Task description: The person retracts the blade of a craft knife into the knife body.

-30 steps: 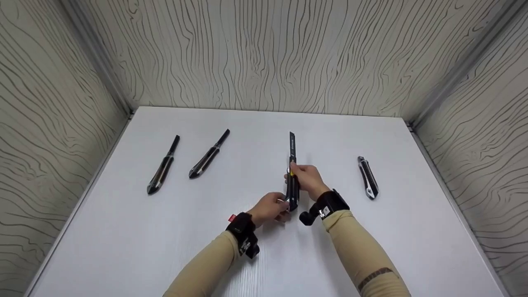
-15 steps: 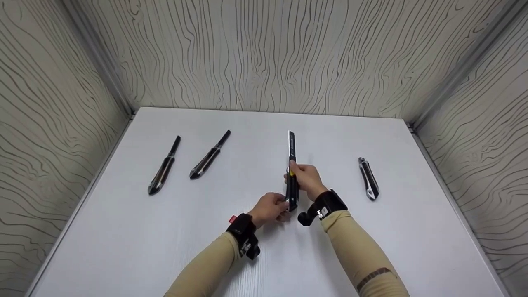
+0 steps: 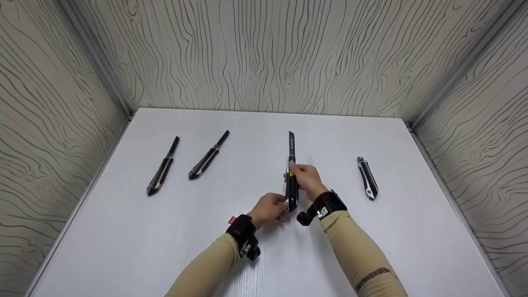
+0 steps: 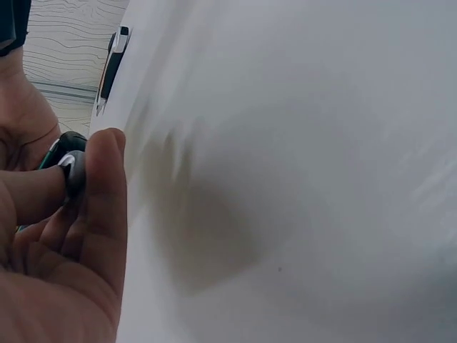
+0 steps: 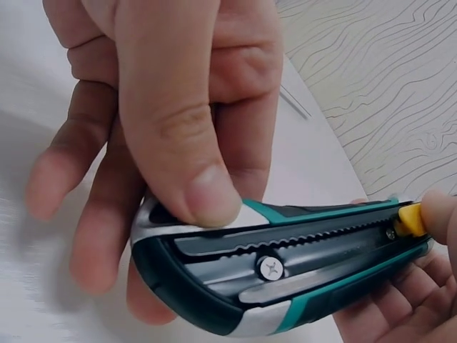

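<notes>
A black snap-off utility knife (image 3: 291, 189) is held off the table, its long dark blade (image 3: 292, 144) out and pointing to the far side. My right hand (image 3: 309, 180) grips the handle near the blade end. In the right wrist view its thumb presses the yellow slider (image 5: 410, 219); teal edging and a screw show on the handle (image 5: 335, 239). My left hand (image 3: 268, 208) pinches the handle's butt end between thumb and fingers. Close up in the left wrist view, the left fingers (image 4: 106, 207) curl beside the rounded grey end (image 4: 75, 171); most of the knife is hidden there.
Two similar knives, one at far left (image 3: 161, 175) and one beside it (image 3: 204, 163), lie with blades out. A further knife (image 3: 368, 179) lies at right, no blade showing. Wood-grain patterned walls (image 3: 264, 53) close in the white table (image 3: 123, 247) at back and sides.
</notes>
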The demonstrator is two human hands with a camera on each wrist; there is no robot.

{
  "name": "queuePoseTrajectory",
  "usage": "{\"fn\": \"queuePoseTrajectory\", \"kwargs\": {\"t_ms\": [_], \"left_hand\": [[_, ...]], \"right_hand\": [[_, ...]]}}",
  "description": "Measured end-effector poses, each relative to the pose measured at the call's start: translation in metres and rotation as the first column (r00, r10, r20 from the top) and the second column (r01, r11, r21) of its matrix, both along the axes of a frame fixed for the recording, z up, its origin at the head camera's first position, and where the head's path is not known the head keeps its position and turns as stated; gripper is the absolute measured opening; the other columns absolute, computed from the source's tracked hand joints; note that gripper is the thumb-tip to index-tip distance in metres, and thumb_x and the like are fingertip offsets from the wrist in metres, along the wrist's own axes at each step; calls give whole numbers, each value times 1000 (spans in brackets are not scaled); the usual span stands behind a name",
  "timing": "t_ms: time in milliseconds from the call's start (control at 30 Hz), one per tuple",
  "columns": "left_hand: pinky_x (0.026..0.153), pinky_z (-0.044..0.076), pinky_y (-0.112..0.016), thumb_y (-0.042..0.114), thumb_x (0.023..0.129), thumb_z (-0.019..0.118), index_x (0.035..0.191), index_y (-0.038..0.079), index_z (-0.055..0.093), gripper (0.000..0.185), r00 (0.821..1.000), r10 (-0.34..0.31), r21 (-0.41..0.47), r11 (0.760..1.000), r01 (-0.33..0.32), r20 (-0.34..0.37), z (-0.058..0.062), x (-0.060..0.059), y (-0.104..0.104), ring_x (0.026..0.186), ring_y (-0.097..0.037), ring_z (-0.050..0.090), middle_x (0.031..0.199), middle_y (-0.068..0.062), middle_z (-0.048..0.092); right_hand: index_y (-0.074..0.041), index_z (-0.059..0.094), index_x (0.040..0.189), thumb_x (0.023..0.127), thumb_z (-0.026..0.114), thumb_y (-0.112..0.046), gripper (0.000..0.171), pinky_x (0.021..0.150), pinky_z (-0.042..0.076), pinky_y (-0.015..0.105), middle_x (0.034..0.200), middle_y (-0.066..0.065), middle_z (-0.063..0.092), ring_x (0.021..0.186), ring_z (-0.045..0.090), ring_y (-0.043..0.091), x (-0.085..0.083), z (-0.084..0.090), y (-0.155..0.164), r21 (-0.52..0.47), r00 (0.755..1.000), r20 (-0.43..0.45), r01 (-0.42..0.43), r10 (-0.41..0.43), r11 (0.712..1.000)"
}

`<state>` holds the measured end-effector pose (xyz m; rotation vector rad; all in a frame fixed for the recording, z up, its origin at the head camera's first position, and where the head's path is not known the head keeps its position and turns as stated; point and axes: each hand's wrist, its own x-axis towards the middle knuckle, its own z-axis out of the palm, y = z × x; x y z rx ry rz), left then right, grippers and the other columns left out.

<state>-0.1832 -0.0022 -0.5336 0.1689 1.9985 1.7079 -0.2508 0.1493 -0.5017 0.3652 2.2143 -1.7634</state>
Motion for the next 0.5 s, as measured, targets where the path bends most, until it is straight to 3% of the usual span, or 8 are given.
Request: {"fn": "queuePoseTrajectory", "kwargs": {"t_ms": [167,500], "left_hand": [[73,62,-39,4,98,52,104,-10,63,19,1000,5,38,999,-5,5,0,2,2,89,-42,71,96,-32,70],[71,62,-36,4,98,52,102,-8,64,17,1000,21,1,1000,-21,1,0,1,1,86,-38,72,96,-28,71]], "right_hand": [[-3,66,113,100,52,-39,40,72,56,25,99,9,72,83,69,13,2,1,2,10,1000,-8,-14,14,1000],[-3,66,114,101,53,-31,34,73,55,26,101,10,71,84,68,14,3,0,0,10,1000,-19,-21,21,1000]]}}
